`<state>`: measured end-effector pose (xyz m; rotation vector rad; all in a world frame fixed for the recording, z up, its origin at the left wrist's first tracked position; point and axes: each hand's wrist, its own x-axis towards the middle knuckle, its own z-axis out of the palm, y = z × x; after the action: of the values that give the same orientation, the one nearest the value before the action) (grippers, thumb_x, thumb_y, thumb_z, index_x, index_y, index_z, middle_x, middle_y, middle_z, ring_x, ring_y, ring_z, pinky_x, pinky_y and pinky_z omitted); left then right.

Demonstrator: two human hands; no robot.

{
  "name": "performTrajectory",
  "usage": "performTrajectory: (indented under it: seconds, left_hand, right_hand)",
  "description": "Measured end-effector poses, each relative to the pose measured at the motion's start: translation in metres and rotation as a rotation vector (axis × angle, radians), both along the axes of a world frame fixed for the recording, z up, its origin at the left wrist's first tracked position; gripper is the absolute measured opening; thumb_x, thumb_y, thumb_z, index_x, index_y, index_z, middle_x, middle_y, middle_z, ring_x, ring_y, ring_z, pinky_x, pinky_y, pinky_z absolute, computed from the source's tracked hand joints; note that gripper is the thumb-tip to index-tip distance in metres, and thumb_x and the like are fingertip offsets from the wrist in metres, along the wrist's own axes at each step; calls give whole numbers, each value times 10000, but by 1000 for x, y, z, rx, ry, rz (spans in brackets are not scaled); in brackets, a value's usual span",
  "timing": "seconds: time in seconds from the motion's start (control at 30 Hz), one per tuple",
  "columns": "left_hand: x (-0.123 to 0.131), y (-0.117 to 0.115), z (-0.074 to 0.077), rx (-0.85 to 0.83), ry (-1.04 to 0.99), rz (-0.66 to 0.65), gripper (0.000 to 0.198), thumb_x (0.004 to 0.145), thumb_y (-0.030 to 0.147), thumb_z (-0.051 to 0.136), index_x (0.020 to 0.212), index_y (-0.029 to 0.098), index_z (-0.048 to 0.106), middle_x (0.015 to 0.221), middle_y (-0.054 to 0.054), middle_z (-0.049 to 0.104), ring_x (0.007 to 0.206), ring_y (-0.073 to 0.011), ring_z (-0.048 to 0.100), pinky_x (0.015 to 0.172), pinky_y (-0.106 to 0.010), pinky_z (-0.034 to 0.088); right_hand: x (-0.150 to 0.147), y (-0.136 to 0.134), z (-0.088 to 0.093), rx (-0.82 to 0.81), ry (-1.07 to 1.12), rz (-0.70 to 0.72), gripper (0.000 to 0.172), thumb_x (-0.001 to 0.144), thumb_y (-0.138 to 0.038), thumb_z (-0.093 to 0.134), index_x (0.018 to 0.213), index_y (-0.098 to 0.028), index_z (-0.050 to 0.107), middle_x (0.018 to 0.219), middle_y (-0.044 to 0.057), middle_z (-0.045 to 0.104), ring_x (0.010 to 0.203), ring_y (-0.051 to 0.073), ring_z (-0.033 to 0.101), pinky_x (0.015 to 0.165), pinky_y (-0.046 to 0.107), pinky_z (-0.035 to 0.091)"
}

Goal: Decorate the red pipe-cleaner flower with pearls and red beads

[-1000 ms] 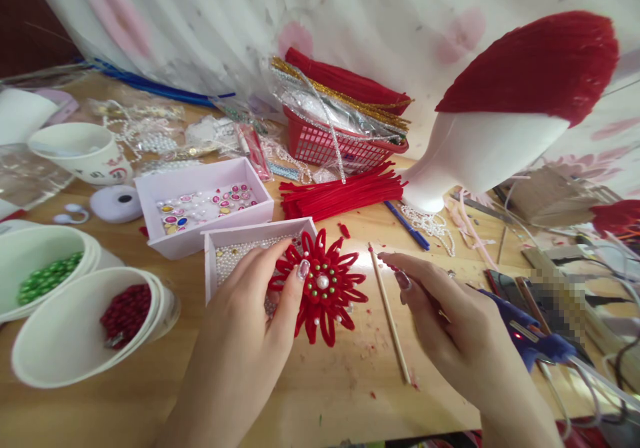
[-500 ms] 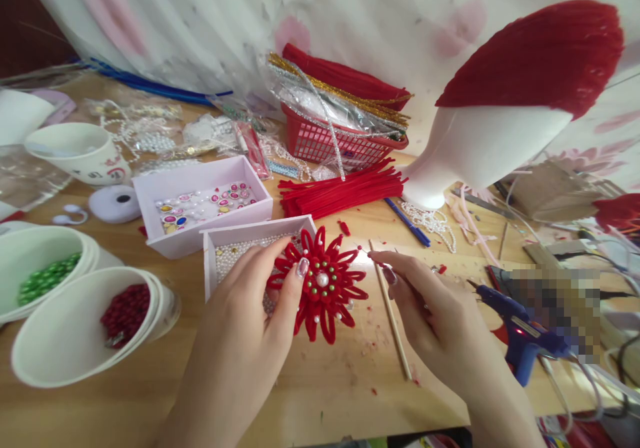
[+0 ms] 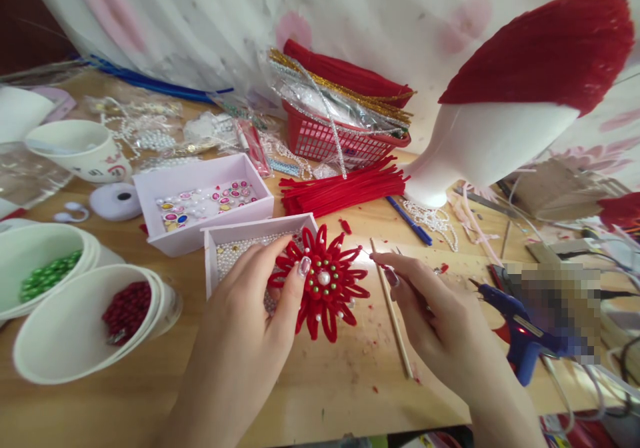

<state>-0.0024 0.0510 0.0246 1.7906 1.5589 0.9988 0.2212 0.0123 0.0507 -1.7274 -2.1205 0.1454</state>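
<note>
My left hand (image 3: 260,301) is closed on a red pipe-cleaner flower (image 3: 345,281), thumb on its upper face, the other fingers partly hidden behind. A large white pearl (image 3: 324,278) sits at its centre, ringed by small green beads, with white pearls on some petals. My right hand (image 3: 425,295) is to the right of it, thumb and forefinger pinching a thin pin-like piece. A small red bead (image 3: 361,248) shows at that piece's tip, close to a petal's end; whether they touch I cannot tell. Below this hand lies a thin wooden stick (image 3: 395,318).
Left stand paper cups with green beads (image 3: 50,276) and red beads (image 3: 127,311). A white box (image 3: 160,235) of gems and a box of pearls (image 3: 227,251) adjoin the flower. Behind are red pipe cleaners (image 3: 345,191), a red basket (image 3: 325,138) and a mannequin head (image 3: 480,145). A blue glue gun (image 3: 520,321) lies right.
Both hands hold nearly the same pose around the flower. The whole view has shifted very slightly; nothing was let go or picked up.
</note>
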Motion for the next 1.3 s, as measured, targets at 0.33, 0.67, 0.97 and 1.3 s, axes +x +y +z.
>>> performTrajectory:
  seconds: [0.33,0.67,0.97,1.3]
  left_hand:
    - [-1,-1,1,1,2,0,367,963,353,511,1262,204,665,1223,-77,748,1117,-258,701,1025,-459,553]
    - [0,0,-1,36,29,4,374,968,366,501,1259,201,669,1220,-73,752,1100,-249,707,1002,-438,566]
    - [-1,-1,-2,11,14,6,382,964,372,506,1263,199,669,1203,-74,755,1096,-251,706,1016,-440,554]
    - [0,2,-1,2,10,9,400,963,385,494,1261,188,673,1204,-87,754,1098,-262,704,1008,-454,553]
  right_hand:
    - [1,-2,-1,15,7,11,355,957,-75,453,1253,-232,571,678,-39,598,530,126,551,500,235,377]
    - [0,-7,-4,19,26,0,344,970,-92,457,1256,-246,571,781,-10,657,632,132,617,513,225,382]
    - [2,-13,-3,-3,51,-19,348,980,-125,461,1277,-269,571,747,-24,656,593,134,604,540,229,426]
    - [0,-3,-3,6,89,-106,245,1020,-234,454,1189,-246,632,690,-29,665,546,125,612,513,223,430]
